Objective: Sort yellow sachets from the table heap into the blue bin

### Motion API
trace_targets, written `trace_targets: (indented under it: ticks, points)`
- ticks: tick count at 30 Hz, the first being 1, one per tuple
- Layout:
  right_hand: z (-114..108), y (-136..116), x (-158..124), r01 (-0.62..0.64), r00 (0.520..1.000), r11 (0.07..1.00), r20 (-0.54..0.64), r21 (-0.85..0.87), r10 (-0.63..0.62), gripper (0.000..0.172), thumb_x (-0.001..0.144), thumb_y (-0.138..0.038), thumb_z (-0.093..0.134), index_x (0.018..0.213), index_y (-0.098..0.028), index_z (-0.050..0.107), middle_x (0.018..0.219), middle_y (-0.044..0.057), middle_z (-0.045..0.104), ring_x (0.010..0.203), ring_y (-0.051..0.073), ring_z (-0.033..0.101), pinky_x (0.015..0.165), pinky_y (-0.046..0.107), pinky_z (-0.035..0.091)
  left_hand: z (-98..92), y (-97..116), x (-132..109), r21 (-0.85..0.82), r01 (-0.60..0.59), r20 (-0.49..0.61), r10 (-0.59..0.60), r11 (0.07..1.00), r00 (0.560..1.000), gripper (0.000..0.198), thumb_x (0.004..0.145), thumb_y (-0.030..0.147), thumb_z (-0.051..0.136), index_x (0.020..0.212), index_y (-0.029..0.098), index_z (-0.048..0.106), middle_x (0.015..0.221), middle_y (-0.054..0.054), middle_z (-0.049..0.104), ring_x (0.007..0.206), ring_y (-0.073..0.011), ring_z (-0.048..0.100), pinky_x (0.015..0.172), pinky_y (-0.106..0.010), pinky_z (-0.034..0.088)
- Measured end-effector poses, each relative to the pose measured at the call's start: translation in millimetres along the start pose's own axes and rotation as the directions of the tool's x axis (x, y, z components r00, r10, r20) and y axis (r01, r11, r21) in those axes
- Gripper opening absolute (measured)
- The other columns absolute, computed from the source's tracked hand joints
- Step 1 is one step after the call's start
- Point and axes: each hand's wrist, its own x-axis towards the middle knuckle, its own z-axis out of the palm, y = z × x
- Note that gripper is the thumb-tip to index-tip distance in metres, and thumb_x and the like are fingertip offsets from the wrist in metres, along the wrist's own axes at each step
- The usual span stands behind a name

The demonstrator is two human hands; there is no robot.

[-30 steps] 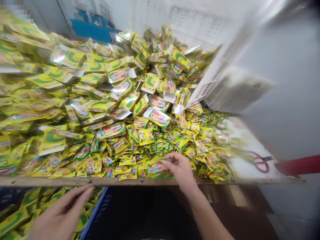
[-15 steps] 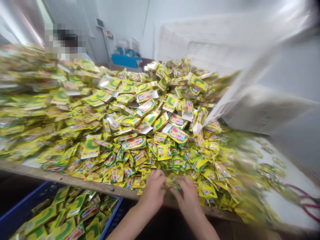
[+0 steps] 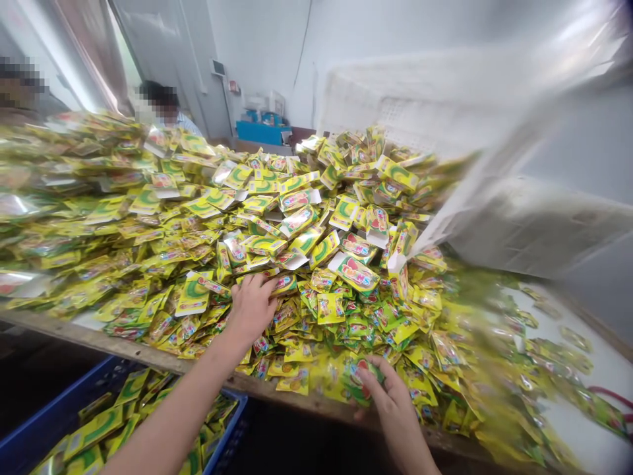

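Observation:
My left hand (image 3: 252, 307) reaches onto the heap, its fingers bent over a small yellow-green box (image 3: 284, 285) that lies among other boxes. At the table's front edge my right hand (image 3: 388, 389) pinches green and yellow packets (image 3: 363, 381) between thumb and fingers; how many is blurred. Around both hands lie loose yellow sachets (image 3: 330, 308) with a printed picture. Open-flapped boxes (image 3: 354, 272) are piled just behind the sachets.
A blue crate (image 3: 232, 422) with filled boxes stands below the table edge (image 3: 163, 359) at the left. A large white crate (image 3: 425, 231) lies tipped at the right. Red-handled scissors (image 3: 613, 396) are at the far right. Two people (image 3: 185, 123) are behind the heap.
My left hand has left my right hand's side and moved up and left onto a box. My right hand has shifted slightly right and down with packets. The view has turned a little left.

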Motion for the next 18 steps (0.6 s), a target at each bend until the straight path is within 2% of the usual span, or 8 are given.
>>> trace_targets:
  ticks: [4, 7, 9, 12, 14, 16, 18]
  points:
    - [-3, 2, -2, -0.013, 0.999, 0.993, 0.050, 0.120, 0.007, 0.040, 0.073, -0.049, 0.074, 0.095, -0.018, 0.058, 0.069, 0.001, 0.063, 0.057, 0.020, 0.062, 0.049, 0.031, 0.053, -5.2, -4, -1, -0.005, -0.061, -0.032, 0.061, 0.998, 0.998, 0.026, 0.090, 0.024, 0.049, 0.107, 0.021, 0.069, 0.103, -0.010, 0.067, 0.103, -0.0293, 0.056, 0.088, -0.043, 0.042]
    - [-9, 6, 1, -0.023, 0.999, 0.992, 0.031, 0.122, 0.019, 0.042, 0.069, -0.046, 0.078, 0.093, -0.017, 0.061, 0.067, 0.002, 0.064, 0.052, 0.018, 0.059, 0.044, 0.028, 0.049, -9.2, -7, -12, -0.149, -0.050, -0.075, 0.039, 0.988, 0.996, 0.028, 0.092, 0.027, 0.047, 0.113, 0.019, 0.063, 0.113, -0.010, 0.066, 0.100, -0.0243, 0.062, 0.086, -0.035, 0.047]
    - [-11, 7, 4, -0.020, 1.000, 0.991, -0.008, 0.130, 0.021, 0.041, 0.068, -0.046, 0.079, 0.092, -0.016, 0.062, 0.065, 0.002, 0.064, 0.049, 0.016, 0.058, 0.040, 0.024, 0.044, -11.9, -8, -21, -0.337, 0.050, -0.029, -0.063, 0.940, 0.998, 0.029, 0.090, 0.030, 0.050, 0.115, 0.019, 0.060, 0.111, -0.008, 0.069, 0.092, -0.0216, 0.067, 0.079, -0.030, 0.051]
    - [-11, 4, 6, -0.007, 1.000, 0.981, -0.019, 0.195, 0.011, 0.037, 0.071, -0.043, 0.078, 0.093, -0.017, 0.063, 0.069, 0.001, 0.066, 0.053, 0.016, 0.059, 0.042, 0.022, 0.043, -19.0, -6, -37, -0.602, 0.264, 0.116, -0.244, 0.753, 0.963, 0.033, 0.086, 0.037, 0.056, 0.114, 0.019, 0.058, 0.103, -0.005, 0.072, 0.081, -0.0191, 0.070, 0.071, -0.026, 0.055]
    - [-11, -1, 6, -0.011, 1.000, 0.968, 0.031, 0.250, 0.003, 0.037, 0.072, -0.039, 0.078, 0.098, -0.019, 0.062, 0.078, 0.002, 0.068, 0.061, 0.017, 0.063, 0.051, 0.026, 0.051, -25.9, -1, -49, -0.680, 0.330, 0.170, -0.297, 0.654, 0.939, 0.034, 0.087, 0.041, 0.055, 0.113, 0.021, 0.061, 0.110, -0.005, 0.070, 0.091, -0.0201, 0.069, 0.077, -0.026, 0.055]
    - [-11, -4, 5, -0.029, 0.996, 0.961, 0.089, 0.274, 0.005, 0.040, 0.073, -0.036, 0.079, 0.103, -0.019, 0.060, 0.087, 0.003, 0.069, 0.070, 0.019, 0.066, 0.060, 0.031, 0.055, -32.2, 8, -62, -0.703, 0.362, 0.198, -0.321, 0.612, 0.926, 0.032, 0.087, 0.045, 0.055, 0.108, 0.023, 0.065, 0.113, -0.003, 0.070, 0.100, -0.0218, 0.067, 0.083, -0.026, 0.054]
    - [-12, -6, 5, -0.039, 0.995, 0.959, 0.098, 0.282, 0.012, 0.043, 0.072, -0.035, 0.079, 0.105, -0.019, 0.058, 0.088, 0.004, 0.069, 0.074, 0.021, 0.068, 0.061, 0.032, 0.056, -35.7, 23, -76, -0.714, 0.379, 0.226, -0.318, 0.588, 0.921, 0.033, 0.081, 0.048, 0.062, 0.103, 0.024, 0.068, 0.107, -0.003, 0.073, 0.099, -0.0237, 0.068, 0.083, -0.028, 0.056]
